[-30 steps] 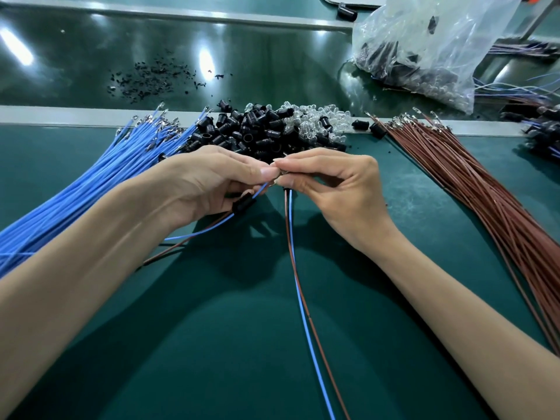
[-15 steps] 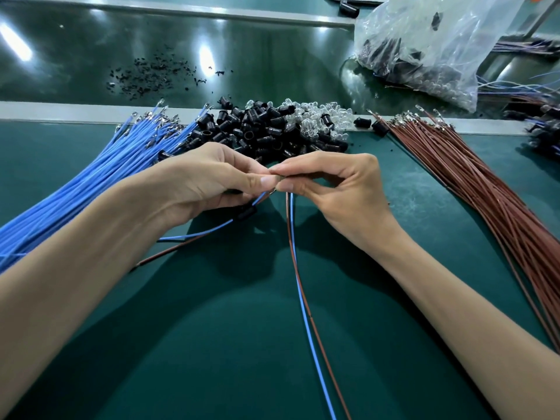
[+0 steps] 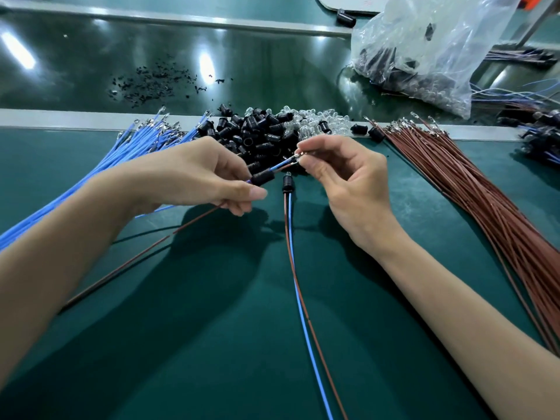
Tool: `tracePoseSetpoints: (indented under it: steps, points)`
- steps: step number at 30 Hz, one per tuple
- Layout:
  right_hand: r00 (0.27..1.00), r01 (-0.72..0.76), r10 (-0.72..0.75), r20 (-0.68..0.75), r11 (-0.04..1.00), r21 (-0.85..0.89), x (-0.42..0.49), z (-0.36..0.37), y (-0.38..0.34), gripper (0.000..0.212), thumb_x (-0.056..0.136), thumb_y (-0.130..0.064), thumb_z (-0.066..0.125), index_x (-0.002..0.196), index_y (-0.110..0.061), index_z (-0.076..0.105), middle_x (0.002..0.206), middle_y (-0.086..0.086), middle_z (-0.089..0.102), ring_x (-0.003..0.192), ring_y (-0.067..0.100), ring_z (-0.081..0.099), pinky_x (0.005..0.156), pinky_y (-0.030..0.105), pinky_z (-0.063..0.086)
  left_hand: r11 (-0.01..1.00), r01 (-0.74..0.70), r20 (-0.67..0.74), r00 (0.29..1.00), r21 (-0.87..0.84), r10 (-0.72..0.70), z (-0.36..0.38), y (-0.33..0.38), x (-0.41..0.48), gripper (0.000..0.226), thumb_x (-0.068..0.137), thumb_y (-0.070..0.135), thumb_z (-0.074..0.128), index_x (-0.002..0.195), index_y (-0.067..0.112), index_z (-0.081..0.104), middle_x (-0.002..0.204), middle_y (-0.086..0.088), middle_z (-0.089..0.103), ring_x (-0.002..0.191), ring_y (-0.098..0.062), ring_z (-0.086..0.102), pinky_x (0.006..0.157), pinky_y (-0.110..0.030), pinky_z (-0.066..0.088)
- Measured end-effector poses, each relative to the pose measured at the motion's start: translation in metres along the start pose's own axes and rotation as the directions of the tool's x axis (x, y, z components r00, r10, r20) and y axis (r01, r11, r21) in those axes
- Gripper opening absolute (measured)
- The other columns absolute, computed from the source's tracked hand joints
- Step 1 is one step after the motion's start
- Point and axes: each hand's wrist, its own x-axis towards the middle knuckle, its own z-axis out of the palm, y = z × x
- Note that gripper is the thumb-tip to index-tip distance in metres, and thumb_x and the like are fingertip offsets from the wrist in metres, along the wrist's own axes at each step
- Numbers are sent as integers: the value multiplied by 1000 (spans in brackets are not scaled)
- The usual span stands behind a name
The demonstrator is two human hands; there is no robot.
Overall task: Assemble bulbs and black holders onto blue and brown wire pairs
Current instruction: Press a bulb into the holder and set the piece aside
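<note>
While your left hand [image 3: 197,174] pinches the blue and brown wire pair [image 3: 280,166] just behind its black holder [image 3: 263,178], your right hand [image 3: 348,180] pinches the wire tips, raised above the table [image 3: 212,328].

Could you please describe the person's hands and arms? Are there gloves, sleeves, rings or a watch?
Both are bare. The left hand and the right hand have no gloves and no visible rings. The left forearm and the right forearm show no sleeves, and neither wrist carries a watch or bracelet. The visible nails are short and look unpainted.
</note>
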Motion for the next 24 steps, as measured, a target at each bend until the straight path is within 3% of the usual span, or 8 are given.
tracePoseSetpoints:
  steps: [4,13,19,24]
  points:
    - [1000,-25,25,-9,1000,16,0,-2,0,24,85,3,67,88,-21,66,80,-16,67,77,-5,61,76,10,46,998,-41,-52,998,-54,38,-5,-4,0,34,67,42,65,75,9,69,62,1,67,54,-9,62,53,-13,49]
    - [998,22,-24,54,999,33,-3,2,-2,29,79,7,69,89,-20,68,78,-15,69,78,-4,64,77,12,48,986,-116,-8,993,-121,116,10,-1,2,34,78,40,54,77,8,66,58,5,61,48,-7,52,45,-13,42]
    - [997,21,-28,66,994,108,-2,1,-2,30,75,7,72,92,-17,70,79,-12,71,79,1,66,77,13,49,961,-139,-38,990,-237,134,14,-3,3,34,78,41,56,77,8,65,56,7,55,44,-5,34,43,-11,27]
    - [969,-53,26,244,993,106,-4,2,-4,37,70,-2,78,103,-18,68,89,-7,72,82,8,68,78,20,52,958,-112,-5,993,-264,114,14,-1,3,32,72,47,60,67,16,67,50,6,48,46,-7,31,42,-12,24]
